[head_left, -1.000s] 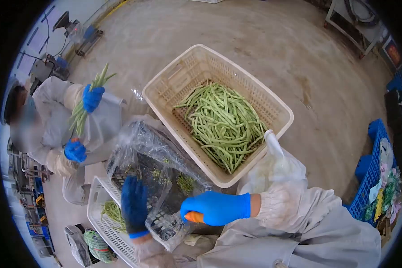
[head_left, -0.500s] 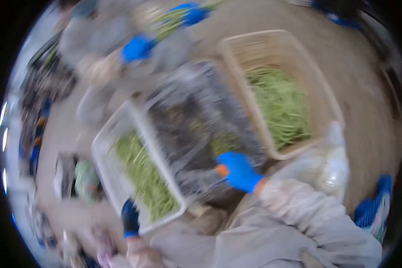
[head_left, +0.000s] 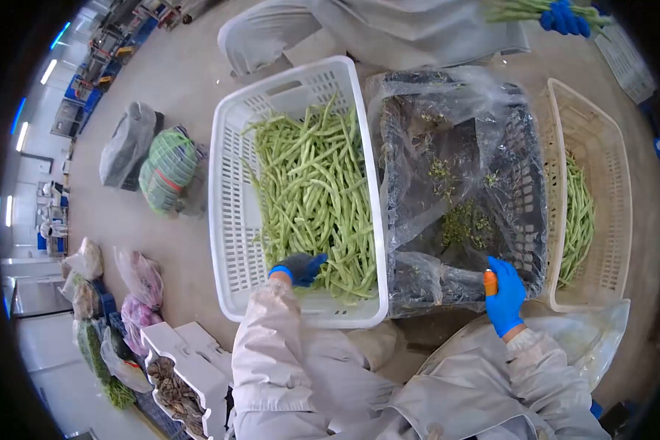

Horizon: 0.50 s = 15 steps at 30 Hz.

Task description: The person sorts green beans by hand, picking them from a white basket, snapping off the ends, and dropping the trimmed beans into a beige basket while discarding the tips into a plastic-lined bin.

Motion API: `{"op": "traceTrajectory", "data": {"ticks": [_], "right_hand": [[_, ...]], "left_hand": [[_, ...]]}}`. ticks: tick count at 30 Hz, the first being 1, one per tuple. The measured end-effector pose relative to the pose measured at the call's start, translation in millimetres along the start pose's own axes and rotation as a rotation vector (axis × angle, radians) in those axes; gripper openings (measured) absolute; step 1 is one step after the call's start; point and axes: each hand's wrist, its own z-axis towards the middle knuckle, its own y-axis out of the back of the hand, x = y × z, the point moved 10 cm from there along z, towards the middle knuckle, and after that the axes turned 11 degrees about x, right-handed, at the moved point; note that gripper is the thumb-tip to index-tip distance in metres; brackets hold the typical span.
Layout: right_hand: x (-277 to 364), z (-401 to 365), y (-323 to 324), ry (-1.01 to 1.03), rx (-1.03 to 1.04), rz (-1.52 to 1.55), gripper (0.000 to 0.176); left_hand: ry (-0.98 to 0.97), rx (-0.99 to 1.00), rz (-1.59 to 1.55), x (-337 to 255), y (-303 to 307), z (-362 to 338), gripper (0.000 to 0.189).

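My left hand, in a dark-coated blue glove, is over the near end of a white perforated crate. Its fingers stretch to the right at the green beans heaped there, with none seen in its grasp. My right hand, in a bright blue glove, is closed around an orange-handled tool whose working end I cannot make out. That hand hovers by the near right corner of a dark crate lined with clear plastic, where green trimmings lie scattered.
To the right stands a beige crate with more green beans. Across from me is a person in a pale gown, whose blue-gloved hand holds long green beans. Bags and a white foam box sit on the floor at left.
The view has swung left and sharpened, bringing the white crate toward the middle. My left hand has moved from that crate's near edge to its beans. My right hand still grips the orange handle.
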Motion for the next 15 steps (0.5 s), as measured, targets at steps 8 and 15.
{"op": "traceTrajectory", "data": {"ticks": [8,15], "right_hand": [[-0.8,2.5,-2.3,-0.014,0.027,-0.004,0.032],[3.7,1.1,-1.1,0.021,0.025,-0.063,0.03]], "left_hand": [[0.107,-0.508,0.759,-21.6,-16.7,83.7,0.108],[-0.296,0.033,1.078,-2.4,10.1,101.2,0.056]]}}
